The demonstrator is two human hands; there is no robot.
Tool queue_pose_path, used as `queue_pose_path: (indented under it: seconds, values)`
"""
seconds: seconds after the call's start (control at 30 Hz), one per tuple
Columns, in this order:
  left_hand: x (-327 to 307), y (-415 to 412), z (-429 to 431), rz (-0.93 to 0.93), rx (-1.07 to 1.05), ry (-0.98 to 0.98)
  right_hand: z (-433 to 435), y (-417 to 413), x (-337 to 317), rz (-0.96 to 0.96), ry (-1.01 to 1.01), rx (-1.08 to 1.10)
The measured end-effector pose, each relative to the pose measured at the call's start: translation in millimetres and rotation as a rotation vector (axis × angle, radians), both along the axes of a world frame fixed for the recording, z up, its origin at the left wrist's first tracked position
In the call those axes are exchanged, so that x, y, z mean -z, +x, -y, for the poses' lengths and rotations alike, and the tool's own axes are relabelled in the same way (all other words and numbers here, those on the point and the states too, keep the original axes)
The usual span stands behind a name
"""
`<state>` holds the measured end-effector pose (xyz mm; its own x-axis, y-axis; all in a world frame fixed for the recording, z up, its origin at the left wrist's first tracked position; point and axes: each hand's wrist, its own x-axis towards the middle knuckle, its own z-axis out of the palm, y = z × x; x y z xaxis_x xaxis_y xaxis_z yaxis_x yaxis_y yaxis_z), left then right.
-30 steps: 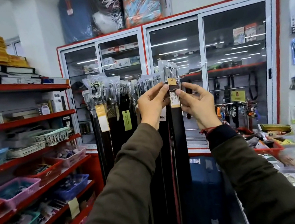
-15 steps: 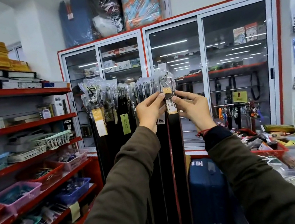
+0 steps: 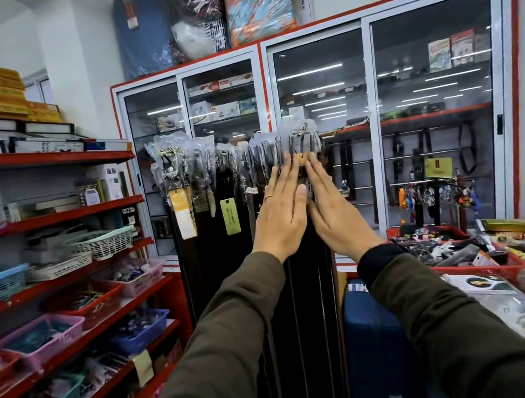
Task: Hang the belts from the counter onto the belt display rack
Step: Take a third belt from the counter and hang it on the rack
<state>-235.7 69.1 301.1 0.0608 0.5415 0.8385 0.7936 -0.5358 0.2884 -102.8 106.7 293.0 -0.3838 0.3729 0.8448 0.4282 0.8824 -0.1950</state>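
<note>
At frame centre, your left hand (image 3: pixel 279 215) and right hand (image 3: pixel 335 218) lie flat with fingers extended, gripping nothing, palms pressed against the hanging belts (image 3: pixel 248 270). Their wrapped buckles line the top of the belt display rack (image 3: pixel 179 164). A green tag (image 3: pixel 230 216) hangs left of your hands. At lower right, the counter (image 3: pixel 497 284) holds mixed goods.

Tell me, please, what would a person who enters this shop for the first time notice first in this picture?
Two open hands, the left hand and the right hand, lie flat side by side against the hanging belts in the middle. The belts' buckles sit in clear plastic at the top, with a green tag and a yellow tag. Behind stands a red-framed glass cabinet.
</note>
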Motion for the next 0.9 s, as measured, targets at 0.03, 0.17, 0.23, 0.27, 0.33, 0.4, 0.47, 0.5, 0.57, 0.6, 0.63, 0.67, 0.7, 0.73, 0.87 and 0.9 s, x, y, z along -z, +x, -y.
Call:
queue_pose_path:
  seconds: [0.03,0.17,0.23,0.27,0.33,0.4,0.47,0.5,0.57,0.6,0.63,0.67,0.7,0.73,0.87,0.9]
  values:
    - [-1.0,-2.2,-1.6,-0.026,-0.024,-0.018,-2.1,-0.6,-0.8,0.035,0.003,0.003]
    - [-7.7,-15.1,-6.4,-0.138,-0.13,-0.089,-9.6,-2.5,-3.3,0.107,0.037,0.029]
    - [-7.9,-20.0,-5.2,-0.186,-0.163,-0.096,-9.9,-3.1,-2.2,0.113,0.049,0.053]
    - [-7.2,-21.2,-3.2,-0.201,-0.177,-0.087,-9.5,-4.1,-0.6,0.111,0.053,0.063]
    - [-5.0,-22.6,2.6,-0.241,-0.234,-0.052,-6.9,-8.1,5.3,0.089,0.056,0.092]
    - [-1.9,-25.3,10.6,-0.293,-0.329,0.023,-2.7,-13.5,12.1,0.05,0.055,0.14]
    - [1.5,-34.5,21.9,-0.314,-0.402,0.119,2.2,-20.0,17.8,0.023,0.105,0.201]
    - [2.1,-42.5,28.2,-0.318,-0.43,0.162,4.6,-24.4,19.7,0.017,0.145,0.219]
    - [1.5,-61.3,40.2,-0.312,-0.483,0.234,9.1,-34.4,20.8,0.016,0.209,0.225]
    - [0.4,-72.4,46.8,-0.298,-0.509,0.262,11.7,-41.1,20.3,0.022,0.229,0.219]
    - [-1.2,-84.1,53.1,-0.277,-0.531,0.285,14.6,-48.6,19.3,0.031,0.244,0.212]
    - [-2.5,-96.9,59.3,-0.251,-0.552,0.301,17.9,-57.5,17.9,0.046,0.255,0.205]
    - [-2.9,-109.0,64.9,-0.223,-0.568,0.31,21.0,-66.6,16.9,0.063,0.268,0.198]
    - [-2.3,-121.6,70.3,-0.197,-0.577,0.31,24.6,-77.1,15.9,0.082,0.281,0.188]
    - [3.7,-161.0,85.0,-0.167,-0.588,0.249,37.8,-120.2,15.5,0.158,0.32,0.138]
    - [5.1,-168.2,86.7,-0.195,-0.605,0.225,39.7,-131.4,16.6,0.181,0.323,0.131]
